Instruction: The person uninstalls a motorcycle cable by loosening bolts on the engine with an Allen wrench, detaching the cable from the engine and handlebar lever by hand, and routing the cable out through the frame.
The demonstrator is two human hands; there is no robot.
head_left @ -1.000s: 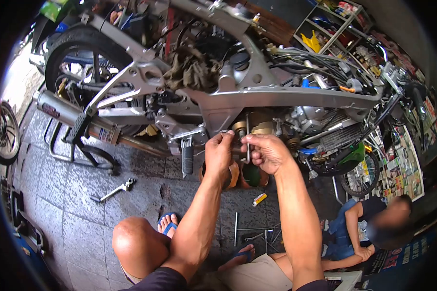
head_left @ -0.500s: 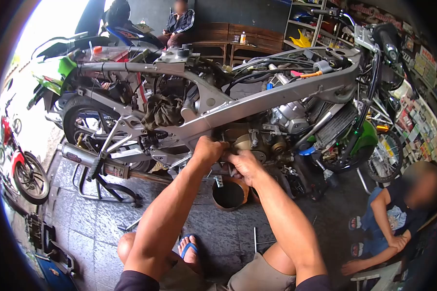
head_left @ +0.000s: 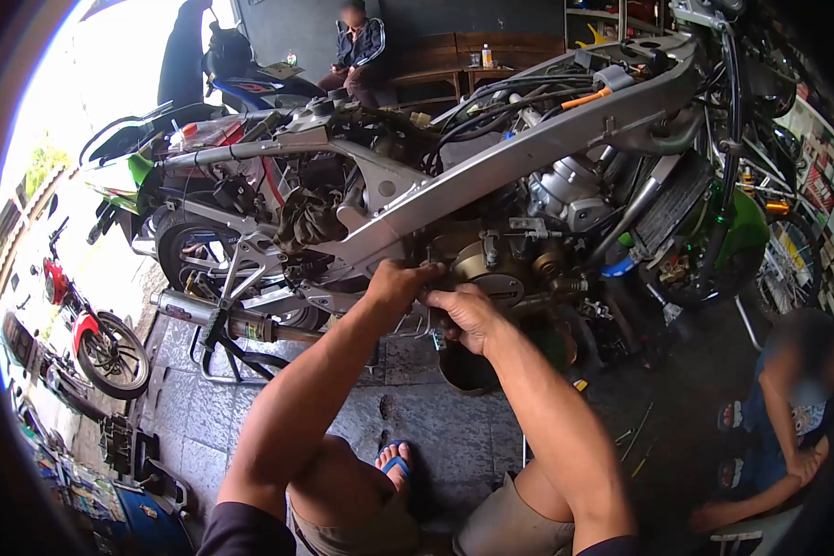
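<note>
A partly stripped motorcycle with a silver frame beam [head_left: 528, 181] stands before me. Both hands meet low on its engine, at the rear edge of the bronze-coloured engine cover [head_left: 491, 271]. My left hand [head_left: 401, 285] is closed, thumb and fingers pinched together. Just right of it and slightly lower, my right hand [head_left: 468, 317] is also closed, its fingers curled underneath. Whatever the fingers grip is small and hidden. Beneath the right hand sits a round pan [head_left: 468, 375] on the floor. A crumpled dark rag [head_left: 308, 225] is tucked into the frame above and left of my hands.
The silver muffler [head_left: 181, 306] juts out at left, above a black stand [head_left: 222, 357]. Thin tools [head_left: 638, 434] lie on the tiled floor at right. One person [head_left: 792, 417] sits close by at right, another [head_left: 357, 51] on the back bench. A red motorcycle [head_left: 83, 329] stands at far left.
My view has tilted and turned, so the motorcycle and the floor appear shifted. Both hands remain closed at the same place beside the engine cover.
</note>
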